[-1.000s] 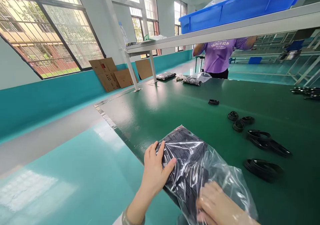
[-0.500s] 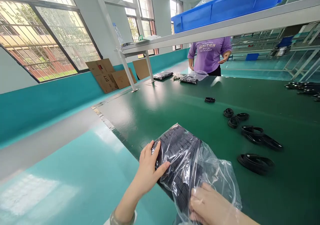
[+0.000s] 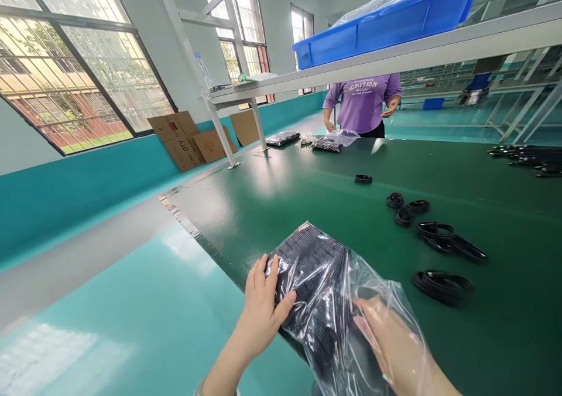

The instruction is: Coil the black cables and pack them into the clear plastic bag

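A clear plastic bag [image 3: 307,267] packed with bundled black cables lies tilted at the green table's near edge, its loose mouth toward me. My left hand [image 3: 261,305] rests on the bag's left side, open, fingers spread and thumb on the plastic. My right hand [image 3: 390,337] shows through the clear film at the bag's loose right part. It is open, fingers stretched out and thumb apart, beside the packed cables, with nothing seen in it. To the right lie coiled black cables, the nearest a black coil [image 3: 441,286].
More coils [image 3: 404,216] lie across the green table [image 3: 307,191]; a dark cable pile [image 3: 527,159] is at far right. Past packed bags [image 3: 283,139] a person in a purple shirt [image 3: 362,106] stands. A shelf [image 3: 373,65] with a blue tray [image 3: 381,27] spans above.
My right hand has drawn back from the cables, up and to the right, and its fingers have straightened. The left hand stays on the bag. The view has shifted slightly.
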Demonstrator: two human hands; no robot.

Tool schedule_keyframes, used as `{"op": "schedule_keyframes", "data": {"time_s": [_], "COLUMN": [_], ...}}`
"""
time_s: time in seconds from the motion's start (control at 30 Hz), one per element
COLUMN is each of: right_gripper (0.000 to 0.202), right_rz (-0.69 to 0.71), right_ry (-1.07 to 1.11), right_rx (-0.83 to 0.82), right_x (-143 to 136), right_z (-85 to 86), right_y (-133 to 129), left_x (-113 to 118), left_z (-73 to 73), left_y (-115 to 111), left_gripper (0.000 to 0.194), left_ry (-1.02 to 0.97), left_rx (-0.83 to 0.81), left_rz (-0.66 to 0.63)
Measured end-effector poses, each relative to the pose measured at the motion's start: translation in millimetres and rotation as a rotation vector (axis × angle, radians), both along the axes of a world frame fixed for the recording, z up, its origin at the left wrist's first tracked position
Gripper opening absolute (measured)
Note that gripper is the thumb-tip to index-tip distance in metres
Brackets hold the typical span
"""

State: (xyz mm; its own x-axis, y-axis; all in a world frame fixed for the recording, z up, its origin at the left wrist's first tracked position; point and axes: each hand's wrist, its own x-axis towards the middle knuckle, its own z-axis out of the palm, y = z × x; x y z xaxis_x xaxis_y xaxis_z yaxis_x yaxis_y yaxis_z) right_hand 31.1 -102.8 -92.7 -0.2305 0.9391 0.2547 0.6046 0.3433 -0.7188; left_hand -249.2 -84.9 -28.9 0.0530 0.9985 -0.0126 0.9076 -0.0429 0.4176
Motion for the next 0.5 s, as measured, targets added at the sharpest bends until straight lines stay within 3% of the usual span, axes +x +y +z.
{"op": "schedule_keyframes", "data": {"time_s": [0.27,0.4,0.5], "right_gripper": [0.032,0.032,0.036], "right_rz": [-0.003,-0.002,0.017], "right_ry": [0.186,0.082,0.114], "right_rx": [-0.241,-0.083,0.064], "right_x": [-14,-5,1], "right_z": [16.0,7.3,-1.5], "right_y": [4,5,7], "left_x": [8,3,1], "left_z": [-0.3,17.4,37.7], "left_y": [-4,-6,10], "left_gripper": [0.069,0.08,0.086], "left_ry": [0.054,0.095,0.133], "left_rx": [0.02,-0.043,-0.121], "left_rz": [0.012,-0.03,-0.09]}}
